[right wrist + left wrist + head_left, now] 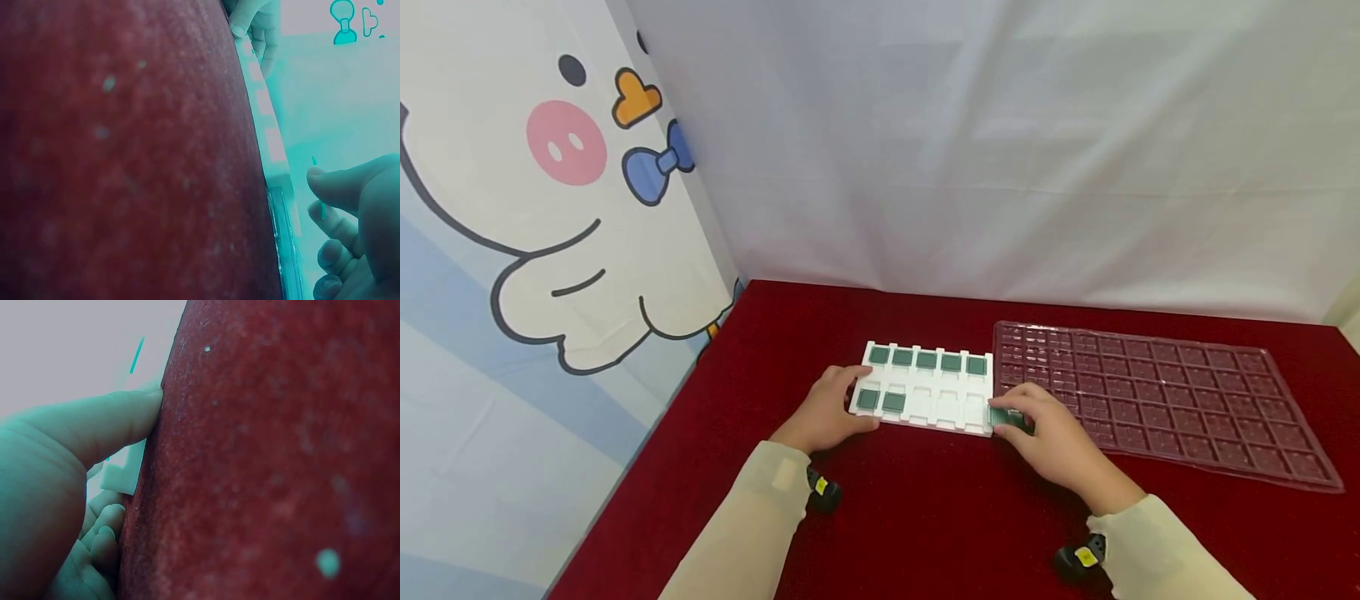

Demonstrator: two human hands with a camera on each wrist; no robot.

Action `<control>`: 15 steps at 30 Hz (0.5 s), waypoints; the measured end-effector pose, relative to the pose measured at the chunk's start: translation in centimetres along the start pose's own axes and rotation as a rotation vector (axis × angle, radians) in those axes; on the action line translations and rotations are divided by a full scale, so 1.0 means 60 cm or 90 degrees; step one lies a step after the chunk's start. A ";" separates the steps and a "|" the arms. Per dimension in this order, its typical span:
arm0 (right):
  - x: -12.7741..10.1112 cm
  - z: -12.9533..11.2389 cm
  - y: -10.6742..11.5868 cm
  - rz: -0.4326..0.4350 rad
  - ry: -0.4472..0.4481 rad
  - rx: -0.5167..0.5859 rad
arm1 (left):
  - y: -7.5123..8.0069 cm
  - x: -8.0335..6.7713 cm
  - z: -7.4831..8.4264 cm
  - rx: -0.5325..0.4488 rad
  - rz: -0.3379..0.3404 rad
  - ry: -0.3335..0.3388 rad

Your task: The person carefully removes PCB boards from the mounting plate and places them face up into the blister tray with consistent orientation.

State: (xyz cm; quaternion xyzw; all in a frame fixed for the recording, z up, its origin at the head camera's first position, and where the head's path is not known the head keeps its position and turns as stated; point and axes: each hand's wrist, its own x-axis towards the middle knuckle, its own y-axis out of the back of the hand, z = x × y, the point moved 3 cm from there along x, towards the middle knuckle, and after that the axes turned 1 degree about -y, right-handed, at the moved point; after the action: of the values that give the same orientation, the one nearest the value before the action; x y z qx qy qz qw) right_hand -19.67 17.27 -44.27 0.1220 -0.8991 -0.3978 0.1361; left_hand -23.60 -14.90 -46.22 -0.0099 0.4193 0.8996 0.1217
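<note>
A white tray (pixel 921 380) with square pockets lies on the red cloth. Thin green square chips fill its back row, and two more sit at the left of the front row. My left hand (pixel 827 408) grips the tray's left end, thumb (pixel 134 415) along the front edge. Just beyond the tray's right end, my right hand (pixel 1052 433) pinches a green square chip (pixel 1002 415) between thumb and fingers. In the right wrist view that chip (pixel 323 210) appears edge-on, held above the surface; the fingers partly cover it in the head view.
A large transparent plastic tray (pixel 1180 393) with many square compartments lies to the right, its left edge close beside the white tray. Behind the red tabletop (pixel 925 517) hangs a white curtain (pixel 970 167). A cartoon-printed cloth (pixel 572 275) hangs at the left.
</note>
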 end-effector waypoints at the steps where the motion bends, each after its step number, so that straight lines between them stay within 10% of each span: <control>1: -0.001 0.001 0.001 0.001 0.000 -0.002 | 0.000 0.000 0.001 0.001 0.000 -0.002; 15: -0.008 0.012 0.019 0.000 -0.009 -0.010 | 0.002 0.000 -0.001 -0.009 0.007 -0.015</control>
State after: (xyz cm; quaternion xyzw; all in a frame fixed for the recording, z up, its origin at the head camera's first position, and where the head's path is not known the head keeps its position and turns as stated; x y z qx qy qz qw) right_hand -19.61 18.65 -43.96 0.1179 -0.8970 -0.4055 0.1307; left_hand -23.61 -15.02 -46.18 0.0021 0.4115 0.9033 0.1215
